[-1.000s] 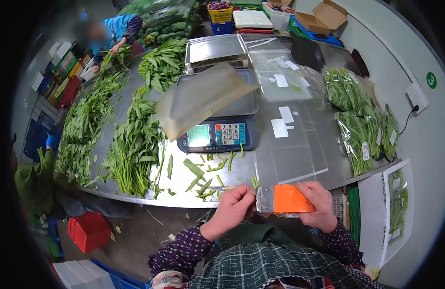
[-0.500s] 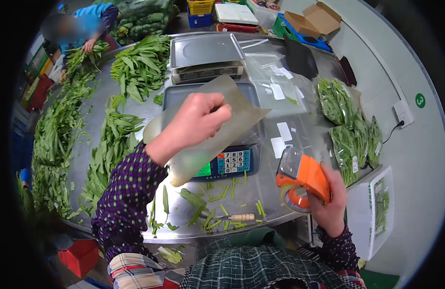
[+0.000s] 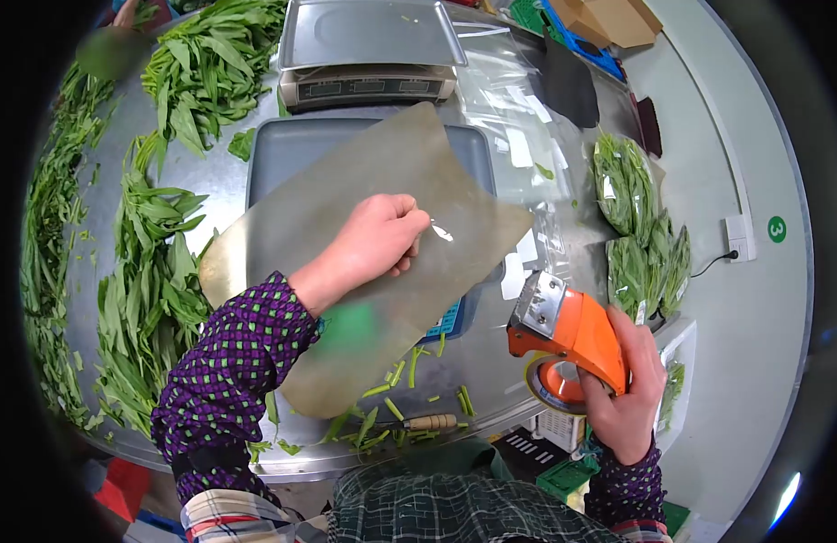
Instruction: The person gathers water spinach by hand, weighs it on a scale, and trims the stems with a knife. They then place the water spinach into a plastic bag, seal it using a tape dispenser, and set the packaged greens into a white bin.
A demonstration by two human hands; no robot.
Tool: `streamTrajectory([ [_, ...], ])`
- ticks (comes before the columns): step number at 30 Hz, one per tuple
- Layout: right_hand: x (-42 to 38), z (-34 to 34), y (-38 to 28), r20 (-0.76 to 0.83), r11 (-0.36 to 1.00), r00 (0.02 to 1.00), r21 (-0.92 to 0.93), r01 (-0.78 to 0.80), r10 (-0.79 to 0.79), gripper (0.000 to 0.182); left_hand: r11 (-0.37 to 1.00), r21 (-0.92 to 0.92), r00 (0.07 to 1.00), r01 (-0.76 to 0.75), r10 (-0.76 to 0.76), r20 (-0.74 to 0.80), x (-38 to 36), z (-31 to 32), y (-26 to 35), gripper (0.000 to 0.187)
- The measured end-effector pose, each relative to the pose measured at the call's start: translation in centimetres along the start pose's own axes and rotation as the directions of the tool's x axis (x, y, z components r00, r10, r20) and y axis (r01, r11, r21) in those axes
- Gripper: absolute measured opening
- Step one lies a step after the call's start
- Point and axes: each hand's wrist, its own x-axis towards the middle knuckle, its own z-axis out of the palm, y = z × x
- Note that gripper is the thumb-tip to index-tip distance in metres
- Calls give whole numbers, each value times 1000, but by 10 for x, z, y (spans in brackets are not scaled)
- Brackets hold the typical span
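Observation:
In my right hand (image 3: pixel 628 389) is an orange tape dispenser (image 3: pixel 592 339) with a metal front and a roll of tape inside. My left hand (image 3: pixel 373 237) is closed in a pinch over a translucent greyish sheet (image 3: pixel 346 371). A small shiny piece (image 3: pixel 443 232) shows just past its fingertips. Whether the fingers grip the sheet, that piece or something else cannot be made out. The sheet covers much of a scale with a dark grey tray (image 3: pixel 296 140); the scale's green display glows blurred through it.
A second scale (image 3: pixel 368 36) stands behind. Leafy greens (image 3: pixel 151 281) lie in piles at the left. Clear plastic bags (image 3: pixel 491 100) are spread at right, near bagged greens (image 3: pixel 631 185). A wooden-handled tool (image 3: pixel 427 422) lies among cut stems at the front edge. Another person's hand (image 3: pixel 126 13) is far left.
The view has shifted closer over the table. The sheet appears larger and flatter, covering most of the scale's keypad. My left hand stays pinched; my right still holds the tape dispenser.

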Motion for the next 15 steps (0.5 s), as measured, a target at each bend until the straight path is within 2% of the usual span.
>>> streamTrajectory([
  [5, 1, 2, -1, 35, 997, 997, -22, -71, 72, 60, 998, 64, 1000, -7, 6, 23, 8, 1, -13, 27],
  [7, 1, 4, 3, 38, 999, 999, -25, -38, 39, 60, 995, 102, 1000, -18, 16, 14, 10, 0, -16, 28],
  [9, -1, 6, 6, 42, 1000, 999, -27, -5, 6, 61, 942, 275, 978, -194, 208, -22, 13, 2, -22, 30],
  [10, -2, 7, 7, 36, 1000, 999, -29, -2, 3, 61, 942, 274, 978, -193, 207, -23, 12, 3, -22, 30],
  [12, -4, 9, 9, 32, 1000, 999, -31, 3, -2, 62, 835, 489, 946, -253, 318, -55, 8, 6, -16, 28],
  [15, -10, 12, 14, 38, 999, 999, -31, -38, 39, 63, 795, 537, 930, -284, 365, -48, 6, 9, -18, 28],
])
